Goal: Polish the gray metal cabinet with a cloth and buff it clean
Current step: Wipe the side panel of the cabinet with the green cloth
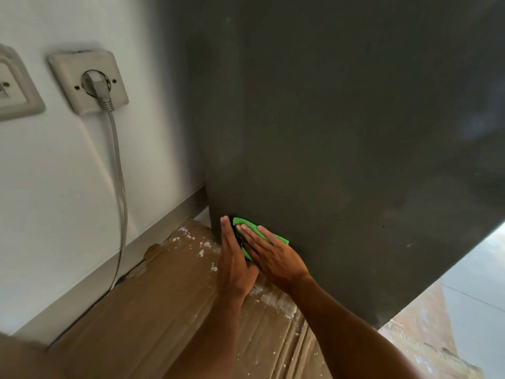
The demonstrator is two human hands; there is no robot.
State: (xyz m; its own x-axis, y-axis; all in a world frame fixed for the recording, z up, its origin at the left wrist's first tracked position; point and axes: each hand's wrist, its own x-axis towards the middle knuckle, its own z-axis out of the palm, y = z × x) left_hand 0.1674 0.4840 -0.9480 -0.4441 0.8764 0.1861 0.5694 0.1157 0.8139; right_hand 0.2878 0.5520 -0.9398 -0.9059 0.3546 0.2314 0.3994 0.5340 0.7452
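Observation:
The gray metal cabinet fills the right and upper part of the view, its dark side panel facing me. A bright green cloth lies flat against the panel near its lower left corner. My right hand presses the cloth onto the panel with straight fingers. My left hand lies beside it with fingers extended, its fingertips at the cabinet's corner edge and its palm side touching the cloth.
A white wall stands at the left with two sockets; a gray plug and its cable hang down to the floor. Brown cardboard spotted with white covers the floor below. A metal skirting strip runs along the wall.

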